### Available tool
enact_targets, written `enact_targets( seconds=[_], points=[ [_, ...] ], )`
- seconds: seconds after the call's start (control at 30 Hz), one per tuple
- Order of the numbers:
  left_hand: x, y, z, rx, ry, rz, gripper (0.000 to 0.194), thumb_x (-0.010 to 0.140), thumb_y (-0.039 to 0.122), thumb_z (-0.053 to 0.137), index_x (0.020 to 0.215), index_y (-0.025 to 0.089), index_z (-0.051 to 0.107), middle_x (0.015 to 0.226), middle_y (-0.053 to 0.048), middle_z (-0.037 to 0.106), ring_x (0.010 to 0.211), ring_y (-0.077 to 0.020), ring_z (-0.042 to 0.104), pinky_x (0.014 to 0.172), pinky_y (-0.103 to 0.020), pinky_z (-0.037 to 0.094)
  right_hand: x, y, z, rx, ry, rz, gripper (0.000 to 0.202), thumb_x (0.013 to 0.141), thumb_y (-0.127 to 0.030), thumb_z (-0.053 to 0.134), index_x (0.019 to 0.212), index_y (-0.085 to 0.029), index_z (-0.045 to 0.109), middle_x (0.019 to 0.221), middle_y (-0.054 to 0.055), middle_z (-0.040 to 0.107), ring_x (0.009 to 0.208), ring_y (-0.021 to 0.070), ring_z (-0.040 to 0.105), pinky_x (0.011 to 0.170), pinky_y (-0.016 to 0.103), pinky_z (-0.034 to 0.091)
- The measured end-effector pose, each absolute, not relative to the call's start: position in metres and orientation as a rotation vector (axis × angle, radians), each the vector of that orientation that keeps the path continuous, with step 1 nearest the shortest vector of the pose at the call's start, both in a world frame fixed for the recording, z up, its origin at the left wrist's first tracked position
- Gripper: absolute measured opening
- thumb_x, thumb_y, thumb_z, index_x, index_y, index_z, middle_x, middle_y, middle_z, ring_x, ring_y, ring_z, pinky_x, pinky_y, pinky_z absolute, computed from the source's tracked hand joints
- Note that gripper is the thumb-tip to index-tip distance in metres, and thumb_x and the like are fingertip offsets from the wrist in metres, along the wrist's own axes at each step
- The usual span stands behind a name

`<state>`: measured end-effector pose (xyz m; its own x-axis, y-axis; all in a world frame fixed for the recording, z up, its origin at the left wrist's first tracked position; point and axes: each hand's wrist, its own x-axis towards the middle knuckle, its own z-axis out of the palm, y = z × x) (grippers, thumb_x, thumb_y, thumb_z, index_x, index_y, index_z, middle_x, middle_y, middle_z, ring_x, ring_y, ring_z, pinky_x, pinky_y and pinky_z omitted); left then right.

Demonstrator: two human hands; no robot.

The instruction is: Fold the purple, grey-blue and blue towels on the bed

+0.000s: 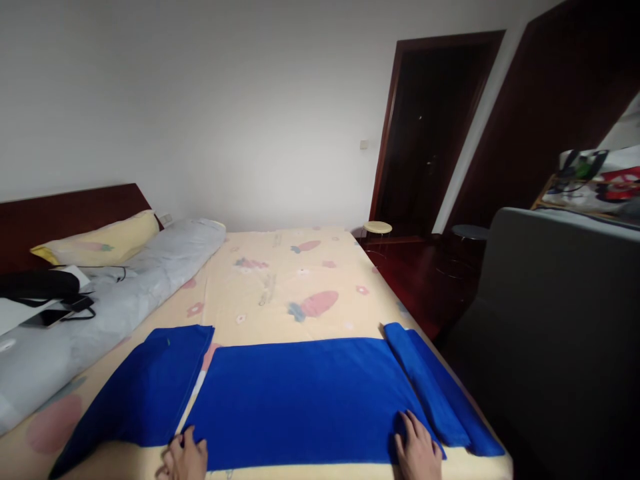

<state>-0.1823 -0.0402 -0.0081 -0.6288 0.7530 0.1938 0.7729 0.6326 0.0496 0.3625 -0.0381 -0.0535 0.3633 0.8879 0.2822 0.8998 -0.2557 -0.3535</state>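
A blue towel (300, 403) lies spread flat across the near part of the bed. My left hand (186, 459) is at its near left corner, fingers bent and a little apart, touching the edge. On the near right part of the towel rests my right hand (419, 448), palm down with its fingers apart. To the left lies another blue cloth (145, 380), loosely spread and partly in shadow. Along the right side are a rolled blue towel (425, 387) and a second narrow blue strip (457, 393) beside it, close to the bed's edge.
The patterned bed sheet (270, 287) stretches to the wall. A grey quilt (165, 280), a yellow pillow (107, 240) and a black bag (40, 287) are at left. Beyond the bed stands a round stool (377, 228); a dark grey panel (555, 333) rises at right.
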Motion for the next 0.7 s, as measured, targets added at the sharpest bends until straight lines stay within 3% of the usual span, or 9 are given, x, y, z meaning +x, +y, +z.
enact_targets(
  seconds=[0.1, 0.23, 0.4, 0.57, 0.7],
  points=[
    [-0.133, -0.023, 0.003, -1.459, -2.581, -0.276, 0.043, 0.09, 0.024, 0.036, 0.127, 0.018, 0.057, 0.136, -0.014, 0.056, 0.121, -0.0299, 0.051, 0.091, -0.046, 0.042, 0.32, -0.022, -0.035, -2.081, -1.649, 0.02, 0.052, 0.085, -0.033, 0.032, 0.128, -0.018, 0.057, 0.138, 0.014, 0.054, 0.128, 0.0288, 0.049, 0.099, 0.046, 0.041],
    [-0.028, 0.006, 0.02, -2.046, -2.342, -0.434, 0.058, 0.083, 0.012, 0.037, 0.139, 0.025, 0.048, 0.151, -0.005, 0.044, 0.139, -0.0224, 0.037, 0.106, -0.042, 0.034, 0.237, 0.006, 0.0, -1.723, -2.076, 0.352, 0.059, 0.082, -0.019, 0.035, 0.139, -0.026, 0.048, 0.15, 0.005, 0.044, 0.138, 0.0197, 0.039, 0.111, 0.039, 0.032],
    [0.049, 0.03, 0.021, -2.569, -2.244, -0.368, 0.073, 0.074, 0.007, 0.042, 0.144, 0.027, 0.042, 0.157, 0.0, 0.032, 0.145, -0.0159, 0.026, 0.117, -0.037, 0.024, 0.183, 0.032, 0.016, -1.597, -2.286, 0.669, 0.059, 0.085, -0.028, 0.039, 0.143, -0.029, 0.041, 0.156, 0.004, 0.034, 0.144, 0.0218, 0.028, 0.117, 0.047, 0.022],
    [-0.036, 0.023, -0.001, -2.232, -2.404, -0.274, 0.055, 0.091, 0.033, 0.033, 0.146, 0.031, 0.036, 0.158, 0.001, 0.028, 0.146, -0.0193, 0.024, 0.117, -0.046, 0.023, 0.256, 0.033, -0.007, -1.879, -2.089, 0.377, 0.054, 0.086, -0.032, 0.038, 0.138, -0.026, 0.048, 0.153, 0.007, 0.039, 0.141, 0.0238, 0.034, 0.113, 0.048, 0.027],
    [-0.158, -0.007, -0.017, -1.772, -2.701, -0.125, 0.059, 0.094, 0.043, 0.021, 0.151, 0.029, 0.021, 0.16, -0.001, 0.022, 0.147, -0.0183, 0.02, 0.114, -0.045, 0.028, 0.342, 0.015, -0.034, -2.131, -1.776, 0.072, 0.056, 0.088, -0.043, 0.031, 0.137, -0.022, 0.05, 0.148, 0.011, 0.046, 0.137, 0.0259, 0.041, 0.108, 0.05, 0.033]
  ],
)
